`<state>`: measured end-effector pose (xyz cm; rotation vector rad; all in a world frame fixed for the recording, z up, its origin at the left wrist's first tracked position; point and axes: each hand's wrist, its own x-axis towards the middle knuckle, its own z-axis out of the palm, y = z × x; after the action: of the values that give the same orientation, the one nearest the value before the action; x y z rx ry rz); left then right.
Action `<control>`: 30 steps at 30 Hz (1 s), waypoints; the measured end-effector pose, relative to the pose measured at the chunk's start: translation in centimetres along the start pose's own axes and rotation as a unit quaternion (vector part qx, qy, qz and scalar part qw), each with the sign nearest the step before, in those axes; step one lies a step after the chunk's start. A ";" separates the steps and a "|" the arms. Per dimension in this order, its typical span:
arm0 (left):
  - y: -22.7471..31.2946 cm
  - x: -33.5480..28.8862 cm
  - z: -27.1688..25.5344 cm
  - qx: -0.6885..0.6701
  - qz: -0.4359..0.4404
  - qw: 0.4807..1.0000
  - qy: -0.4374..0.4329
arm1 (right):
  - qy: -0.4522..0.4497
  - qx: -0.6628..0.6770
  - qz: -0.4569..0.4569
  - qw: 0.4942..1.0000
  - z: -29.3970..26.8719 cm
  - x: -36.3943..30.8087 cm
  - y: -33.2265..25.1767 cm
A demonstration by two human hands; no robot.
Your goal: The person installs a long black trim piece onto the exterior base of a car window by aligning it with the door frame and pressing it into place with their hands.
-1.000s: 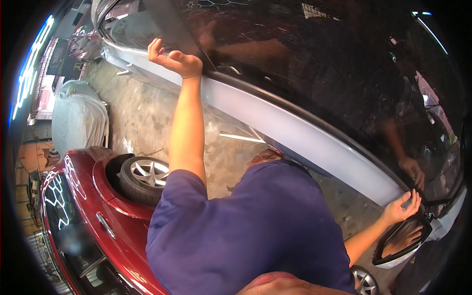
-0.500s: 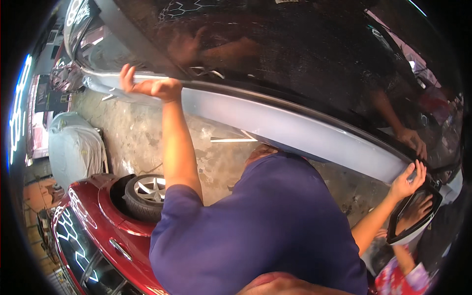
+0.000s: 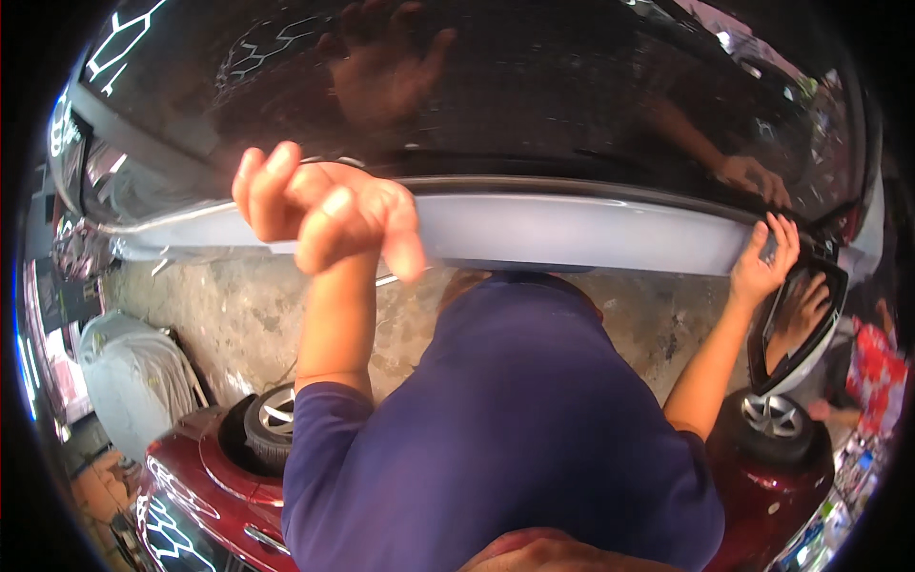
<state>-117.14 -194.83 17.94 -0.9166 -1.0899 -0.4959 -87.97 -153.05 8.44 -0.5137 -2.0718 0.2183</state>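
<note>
In front of me runs the side of a car, its dark, glossy window point(image 3: 534, 95) above a pale grey door panel point(image 3: 572, 229). A dark trim strip point(image 3: 534, 184) lies along the window's lower edge. My left hand point(image 3: 334, 210) is raised before the window edge, palm turned up, fingers apart and partly curled, with nothing in it. At the right end of the panel, my right hand point(image 3: 762, 262) has its fingers stretched out against the trim, just beside the side mirror point(image 3: 801, 319). Both hands are reflected in the window glass.
Behind me stands a dark red car point(image 3: 210, 467) with a silver-spoked wheel point(image 3: 276, 419). A grey cloth-covered shape point(image 3: 133, 381) is on the left of the stained concrete floor point(image 3: 229, 324). Another person in red patterned clothing point(image 3: 879, 372) is at the right edge.
My left hand has come off the window edge and closer to me, turning palm up. My right hand stays by the mirror. The view has turned, so the panel now runs nearly level.
</note>
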 end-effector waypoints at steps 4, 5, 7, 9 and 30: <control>7.4 -0.4 1.8 -0.070 0.004 0.971 -0.229 | -0.016 -0.004 0.020 1.000 -0.3 0.0 0.1; 7.7 -0.5 2.5 -0.085 -0.018 0.977 -0.194 | -0.002 0.005 0.006 1.000 -0.4 -0.1 0.2; 8.3 0.1 3.7 -0.098 -0.106 0.977 -0.158 | 0.005 0.014 0.004 1.000 -0.5 -0.1 0.5; 8.6 1.5 4.4 -0.067 -0.081 0.983 -0.152 | 0.011 0.017 0.020 1.000 -0.3 -0.2 0.8; 25.3 5.5 14.1 -0.240 0.000 0.936 -0.258 | 0.048 0.042 -0.037 0.997 -1.1 -0.1 2.7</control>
<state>-103.71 -168.71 15.52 -1.5360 -1.4738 -0.5483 -86.24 -150.79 7.98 -0.3896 -1.9744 0.2311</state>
